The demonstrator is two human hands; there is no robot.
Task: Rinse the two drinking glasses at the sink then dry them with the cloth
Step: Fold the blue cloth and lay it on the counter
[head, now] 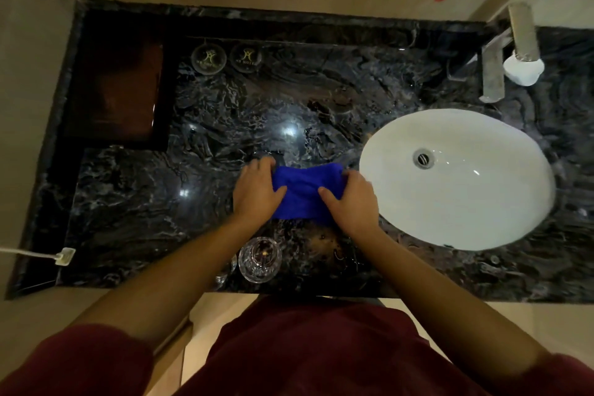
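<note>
A blue cloth (pixel 305 191) lies on the dark marble counter (pixel 128 212), left of the white oval sink (pixel 475 202). My left hand (pixel 255 190) grips its left side and my right hand (pixel 350 199) grips its right side, thumbs lying on top. A clear drinking glass (pixel 260 259) stands upright near the counter's front edge, just below my hands. A second glass (pixel 225 270) is beside it on the left, mostly hidden behind my left forearm.
The chrome faucet (pixel 493 71) stands behind the sink, with a white cup-like object (pixel 524 69) next to it. Two round dark coasters (pixel 209 58) sit at the back. A dark wooden tray (pixel 119 87) is back left. A white plug (pixel 64 255) lies at the left edge.
</note>
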